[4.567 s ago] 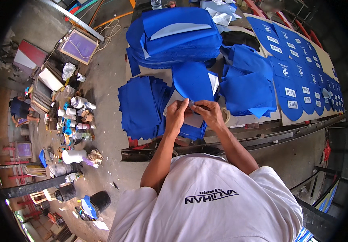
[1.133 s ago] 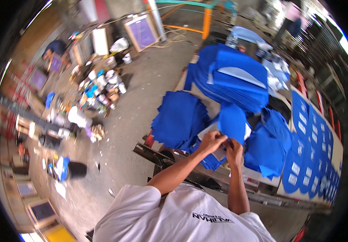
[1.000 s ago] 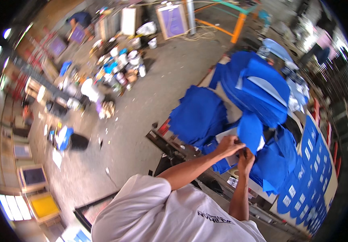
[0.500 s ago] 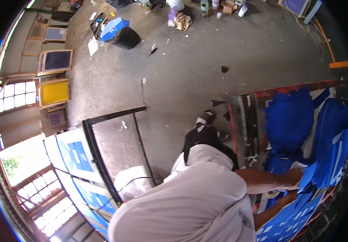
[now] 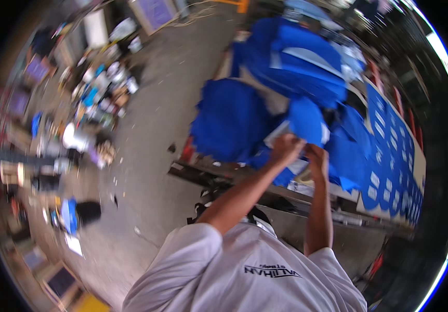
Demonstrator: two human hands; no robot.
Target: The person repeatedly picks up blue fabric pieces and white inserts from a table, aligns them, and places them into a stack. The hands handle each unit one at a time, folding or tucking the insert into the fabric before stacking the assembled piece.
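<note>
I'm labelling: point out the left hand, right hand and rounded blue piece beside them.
Left hand [image 5: 287, 148]: head view, back of hand.
Right hand [image 5: 317, 159]: head view, back of hand.
Rounded blue piece [image 5: 305, 119]: head view, middle.

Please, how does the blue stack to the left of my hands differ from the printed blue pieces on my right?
The blue stack is piled up in one heap, while the printed blue pieces are spread out flat in rows. The stack shows no print on its top; the printed pieces carry white marks. Both are of similar bright blue.
</note>
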